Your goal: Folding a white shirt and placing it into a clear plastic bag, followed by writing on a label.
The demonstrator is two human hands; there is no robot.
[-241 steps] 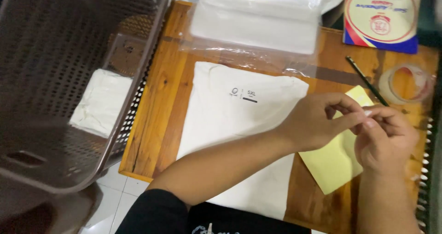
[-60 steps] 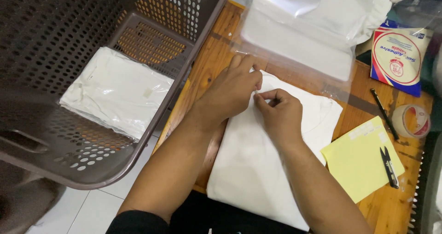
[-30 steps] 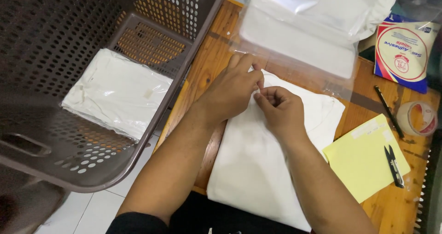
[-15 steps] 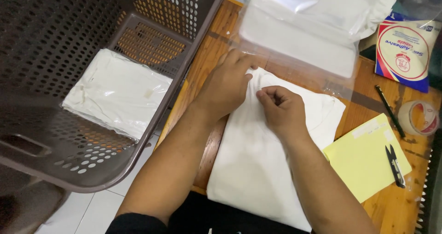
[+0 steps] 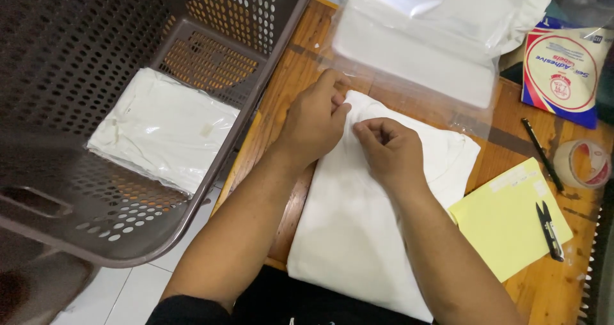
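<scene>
— Hands first: where are they resting?

— Both are lying on the folded white garment (image 5: 377, 235), near its far edge. The left hand (image 5: 314, 122) is pressing down at the top left corner of the fabric, fingers held together and curling over the edge. The right hand (image 5: 391, 151) is sitting just beside it, fingers bent inward with the tips drawn together against the cloth; whether they are pinching something small there, I cannot tell.

— And the garment itself?

— It is lying flat on the wooden table (image 5: 291, 88), straight ahead of the person, its near end hanging over the table's front edge. Both forearms are crossing over it.

— What is sitting beyond it?

— Just past the hands, a clear plastic bag (image 5: 416, 50) with another white folded piece inside is lying across the table's far side, its flap reaching toward the garment.

— Anything to the right?

— 1 yellow sheet of paper (image 5: 508, 219) is lying beside the garment, with small black thread snips (image 5: 550, 230) resting on its right edge. Further back, a black pen (image 5: 542, 154) is lying on the wood, a roll of clear tape (image 5: 581, 163) is sitting near the table's right edge, and a red, white and blue packet (image 5: 563, 66) is leaning in the far corner.

— And to the left?

— 1 brown perforated plastic basket (image 5: 83, 56) is standing beside the table, holding 1 bagged white garment (image 5: 163, 128) flat on its bottom.
</scene>
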